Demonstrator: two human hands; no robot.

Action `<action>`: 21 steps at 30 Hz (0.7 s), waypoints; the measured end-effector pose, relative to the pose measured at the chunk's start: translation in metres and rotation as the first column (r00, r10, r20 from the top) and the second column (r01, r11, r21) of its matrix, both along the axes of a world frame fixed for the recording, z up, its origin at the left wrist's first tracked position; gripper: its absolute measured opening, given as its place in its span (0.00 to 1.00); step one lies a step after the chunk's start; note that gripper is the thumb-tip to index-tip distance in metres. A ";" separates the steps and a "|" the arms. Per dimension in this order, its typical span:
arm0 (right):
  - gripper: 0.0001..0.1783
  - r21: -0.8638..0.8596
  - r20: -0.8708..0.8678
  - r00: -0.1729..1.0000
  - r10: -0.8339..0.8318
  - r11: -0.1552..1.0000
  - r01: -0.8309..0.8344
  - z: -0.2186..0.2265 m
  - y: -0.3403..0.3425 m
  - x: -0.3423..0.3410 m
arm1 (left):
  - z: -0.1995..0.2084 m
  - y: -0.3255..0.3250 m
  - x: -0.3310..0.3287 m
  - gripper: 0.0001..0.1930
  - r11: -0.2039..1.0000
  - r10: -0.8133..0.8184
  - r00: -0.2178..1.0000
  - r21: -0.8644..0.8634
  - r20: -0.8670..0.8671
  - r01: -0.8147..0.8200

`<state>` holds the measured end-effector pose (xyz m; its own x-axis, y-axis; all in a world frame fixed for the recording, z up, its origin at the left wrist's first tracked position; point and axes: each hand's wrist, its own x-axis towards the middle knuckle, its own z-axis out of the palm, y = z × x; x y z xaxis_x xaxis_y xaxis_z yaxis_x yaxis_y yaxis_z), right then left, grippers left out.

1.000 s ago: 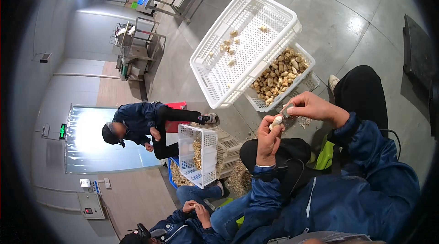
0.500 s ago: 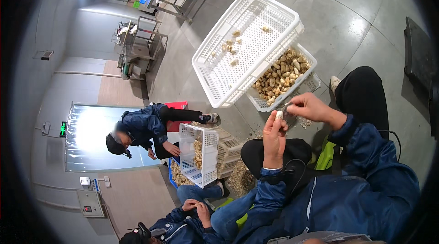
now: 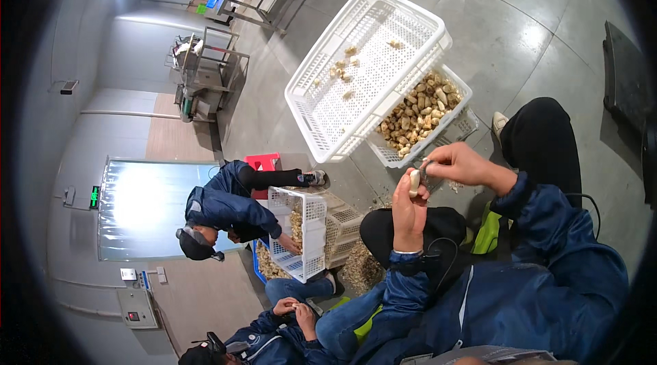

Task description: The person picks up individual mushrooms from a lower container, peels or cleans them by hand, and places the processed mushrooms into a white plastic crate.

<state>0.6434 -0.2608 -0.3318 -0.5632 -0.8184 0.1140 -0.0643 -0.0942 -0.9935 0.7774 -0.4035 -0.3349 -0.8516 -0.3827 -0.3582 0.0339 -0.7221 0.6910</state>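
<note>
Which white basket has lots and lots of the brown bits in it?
The lower white basket, partly tucked under the big upper basket. It is heaped with brown pieces; the upper one holds only a few scattered ones.

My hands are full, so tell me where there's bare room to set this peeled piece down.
The upper white crate has mostly bare mesh; only a few pieces lie near its middle. Grey floor beyond the crates is bare too. Crowded: the lower crate heaped with pieces, and the spot by your left hand and right hand, hemmed in by your knees.
</note>
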 end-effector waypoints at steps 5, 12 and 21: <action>0.14 0.022 0.227 0.974 -0.008 1.000 0.003 -0.014 -0.005 -0.002 | -0.011 -0.003 0.001 0.13 0.982 -0.067 0.993 0.168 -0.099 0.083; 0.14 -0.019 0.053 0.998 -0.025 0.999 0.026 -0.015 -0.006 0.000 | -0.006 0.009 -0.004 0.13 0.972 0.035 0.999 -0.235 0.042 -0.024; 0.13 0.036 0.119 0.993 0.013 0.999 -0.017 -0.018 -0.004 -0.005 | -0.004 0.009 -0.004 0.13 0.991 0.042 0.999 -0.132 0.031 -0.038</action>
<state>0.6387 -0.2650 -0.3495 -0.5585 -0.8294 0.0163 0.0559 -0.0573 -0.9968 0.7734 -0.3941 -0.3385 -0.8228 -0.4618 -0.3312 0.0359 -0.6239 0.7807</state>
